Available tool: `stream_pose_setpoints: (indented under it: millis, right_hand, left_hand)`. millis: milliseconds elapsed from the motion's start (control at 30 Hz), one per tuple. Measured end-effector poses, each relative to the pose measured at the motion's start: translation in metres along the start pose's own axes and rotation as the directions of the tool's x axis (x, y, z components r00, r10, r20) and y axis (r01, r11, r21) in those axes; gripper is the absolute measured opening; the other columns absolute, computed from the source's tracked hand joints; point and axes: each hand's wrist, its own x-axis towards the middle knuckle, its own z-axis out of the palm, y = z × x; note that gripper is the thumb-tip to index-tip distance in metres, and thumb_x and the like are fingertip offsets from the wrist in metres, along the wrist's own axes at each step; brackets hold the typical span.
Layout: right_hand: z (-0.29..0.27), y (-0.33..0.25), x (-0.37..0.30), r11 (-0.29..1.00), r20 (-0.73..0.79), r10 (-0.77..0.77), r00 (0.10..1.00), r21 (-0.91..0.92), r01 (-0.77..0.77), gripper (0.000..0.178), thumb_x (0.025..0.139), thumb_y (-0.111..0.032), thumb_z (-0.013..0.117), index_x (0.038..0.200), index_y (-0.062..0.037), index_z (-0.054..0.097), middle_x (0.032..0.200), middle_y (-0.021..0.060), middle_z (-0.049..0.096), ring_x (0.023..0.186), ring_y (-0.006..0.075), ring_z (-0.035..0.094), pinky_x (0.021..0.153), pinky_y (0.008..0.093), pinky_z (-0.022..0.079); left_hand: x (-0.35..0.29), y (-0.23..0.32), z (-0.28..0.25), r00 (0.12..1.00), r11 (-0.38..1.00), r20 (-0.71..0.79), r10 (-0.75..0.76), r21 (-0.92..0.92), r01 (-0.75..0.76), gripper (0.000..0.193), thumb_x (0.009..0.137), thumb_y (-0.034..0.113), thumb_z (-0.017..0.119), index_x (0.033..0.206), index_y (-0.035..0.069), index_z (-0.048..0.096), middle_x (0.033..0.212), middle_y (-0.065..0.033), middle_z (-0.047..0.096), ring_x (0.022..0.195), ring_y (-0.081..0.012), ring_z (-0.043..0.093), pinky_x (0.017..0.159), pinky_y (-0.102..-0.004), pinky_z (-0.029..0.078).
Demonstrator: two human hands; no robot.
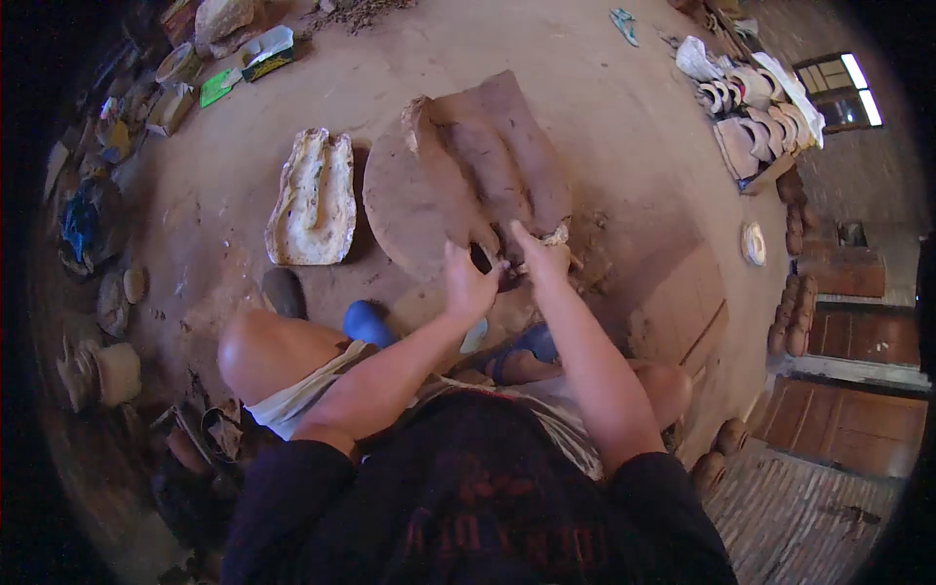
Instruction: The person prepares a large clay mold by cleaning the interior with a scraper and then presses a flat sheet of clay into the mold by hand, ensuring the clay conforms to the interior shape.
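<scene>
A thick brown clay slab [483, 146] with long raised ridges lies over a round, flat disc [395, 210] in front of me. Part of a pale, rough-edged form shows from under the clay beside my right hand. My left hand [470, 285] grips the slab's near edge, thumb on the clay and a dark gap by the fingers. Close beside it, my right hand [544, 258] holds the same edge, fingers bent around it. Some fingertips are hidden in the clay. Left of the disc rests a whitish, clay-stained trough-shaped mould [312, 210], hollow side up.
A dark rounded stone [284, 292] sits near my left knee. Curved clay pieces [765, 132] are stacked at the far right, with a white ring-shaped piece [753, 244] nearer. Boxes, including a green-and-yellow one [266, 54], and clutter line the left side. A brown board [678, 302] lies right.
</scene>
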Motion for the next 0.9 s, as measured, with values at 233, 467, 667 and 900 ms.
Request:
stream_pose_setpoints:
  millis: [233, 467, 667, 900]
  right_hand:
    - [-0.105, -0.024, -0.033, 0.622, 0.571, -0.611, 0.549, -0.084, 0.779, 0.047, 0.099, -0.037, 0.066, 0.134, -0.0071, 0.072, 0.113, 0.0248, 0.077, 0.106, 0.0419, 0.074, 0.094, 0.0506, 0.057]
    - [-0.056, -0.063, -0.049, 0.262, 0.856, -0.454, 0.248, -0.138, 0.955, 0.069, 0.095, -0.021, 0.052, 0.162, -0.0069, 0.043, 0.118, 0.0281, 0.075, 0.108, 0.0496, 0.072, 0.097, 0.0571, 0.057]
    - [-0.053, -0.062, -0.060, 0.309, 0.866, -0.441, 0.237, -0.101, 0.946, 0.081, 0.090, -0.018, 0.055, 0.166, -0.0003, 0.032, 0.129, 0.0283, 0.071, 0.114, 0.0495, 0.071, 0.101, 0.0566, 0.055]
    - [-0.062, -0.036, -0.085, 0.234, 0.833, -0.495, 0.246, -0.144, 0.962, 0.084, 0.088, -0.017, 0.058, 0.164, 0.0064, 0.033, 0.123, 0.0374, 0.069, 0.117, 0.0481, 0.069, 0.102, 0.0534, 0.054]
  left_hand:
    - [0.002, 0.004, -0.027, 0.971, 0.967, 0.026, -0.237, 0.097, 0.234, 0.060, 0.082, 0.012, 0.088, 0.132, -0.007, 0.059, 0.128, -0.0294, 0.059, 0.122, -0.0495, 0.056, 0.104, -0.0519, 0.048]
    - [0.002, -0.027, -0.048, 0.999, 0.975, -0.006, 0.038, 0.218, -0.036, 0.070, 0.084, 0.010, 0.085, 0.144, -0.008, 0.056, 0.122, -0.0283, 0.062, 0.112, -0.0488, 0.062, 0.096, -0.0516, 0.053]
    - [0.009, -0.019, -0.067, 0.994, 0.974, 0.107, -0.029, 0.228, 0.003, 0.054, 0.085, 0.011, 0.083, 0.132, -0.008, 0.063, 0.119, -0.0266, 0.065, 0.109, -0.0472, 0.064, 0.096, -0.0499, 0.053]
    - [0.014, -0.015, -0.069, 0.995, 0.984, 0.090, -0.036, 0.176, 0.020, 0.062, 0.085, 0.013, 0.084, 0.138, -0.009, 0.061, 0.130, -0.0297, 0.064, 0.121, -0.0478, 0.063, 0.105, -0.0491, 0.052]
